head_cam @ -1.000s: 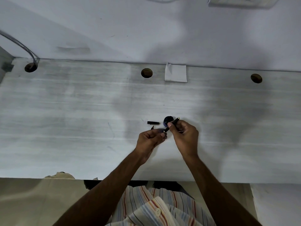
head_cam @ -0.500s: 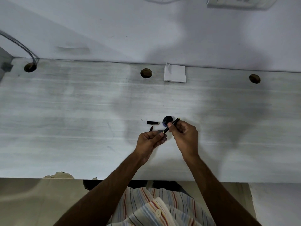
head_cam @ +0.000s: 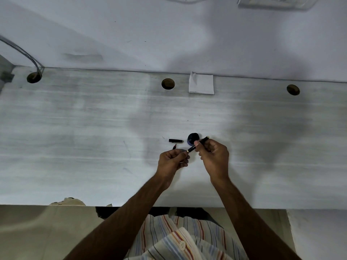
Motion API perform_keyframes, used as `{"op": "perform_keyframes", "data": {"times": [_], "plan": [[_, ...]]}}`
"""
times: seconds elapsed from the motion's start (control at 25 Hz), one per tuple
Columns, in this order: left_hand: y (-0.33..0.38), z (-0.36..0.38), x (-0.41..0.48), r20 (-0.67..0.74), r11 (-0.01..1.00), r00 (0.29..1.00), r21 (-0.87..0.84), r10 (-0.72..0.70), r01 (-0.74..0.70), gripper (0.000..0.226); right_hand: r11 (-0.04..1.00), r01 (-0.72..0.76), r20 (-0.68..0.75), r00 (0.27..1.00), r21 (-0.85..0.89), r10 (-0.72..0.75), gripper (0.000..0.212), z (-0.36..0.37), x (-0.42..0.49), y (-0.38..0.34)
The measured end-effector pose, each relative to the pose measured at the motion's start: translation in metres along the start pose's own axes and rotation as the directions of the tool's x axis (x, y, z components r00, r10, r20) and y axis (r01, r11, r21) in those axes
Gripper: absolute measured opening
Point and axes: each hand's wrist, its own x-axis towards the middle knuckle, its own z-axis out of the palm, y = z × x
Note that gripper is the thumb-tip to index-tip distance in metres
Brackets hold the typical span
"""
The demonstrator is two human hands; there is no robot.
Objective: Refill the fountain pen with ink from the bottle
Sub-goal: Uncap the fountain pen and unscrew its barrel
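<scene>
Little has changed in the past second: the right hand [head_cam: 214, 158] still pinches the pen barrel [head_cam: 199, 144], its open end meeting the left hand [head_cam: 172, 159], closed around something hidden. Reassembly or unscrewing, unclear. One ink bottle [head_cam: 193, 138] stands just behind; one cap [head_cam: 176, 141] lies beside it; one tissue [head_cam: 201, 85] sits far back.

office-like desk [head_cam: 93, 128] with cable holes [head_cam: 168, 83], wall socket [head_cam: 276, 1].

Black pen barrel [head_cam: 199, 145], gold-trimmed; striped shirt [head_cam: 180, 239]; grey-streaked desk [head_cam: 84, 128].
</scene>
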Motion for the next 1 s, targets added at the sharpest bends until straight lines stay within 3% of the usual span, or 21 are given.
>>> {"op": "perform_keyframes", "data": {"times": [0.32, 0.44, 0.72, 0.84, 1.0], "plan": [[0.003, -0.014, 0.0, 0.053, 0.996, 0.998, -0.076, -0.037, 0.041, 0.015, 0.973, -0.133, -0.007, 0.991, 0.187, 0.136, 0.013, -0.002, 0.008, -0.001], [0.006, -0.01, -0.001, 0.1, 0.995, 0.994, -0.093, -0.033, 0.043, 0.027, 0.937, -0.193, 0.043, 0.981, 0.291, 0.189, 0.015, -0.001, 0.009, 0.003], [0.018, -0.003, 0.004, 0.056, 0.982, 0.997, -0.179, -0.047, 0.056, 0.015, 0.805, -0.359, 0.213, 0.933, 0.473, 0.29, 0.012, 0.001, -0.003, 0.011], [0.022, -0.003, 0.008, 0.049, 0.982, 0.996, -0.165, -0.08, 0.087, 0.013, 0.798, -0.391, 0.263, 0.918, 0.459, 0.298, 0.014, 0.006, -0.008, 0.014], [0.025, -0.004, 0.011, 0.024, 0.995, 0.997, -0.059, -0.078, 0.079, 0.021, 0.909, -0.347, 0.317, 0.91, 0.232, 0.267, 0.02, 0.008, -0.013, 0.017]]}}
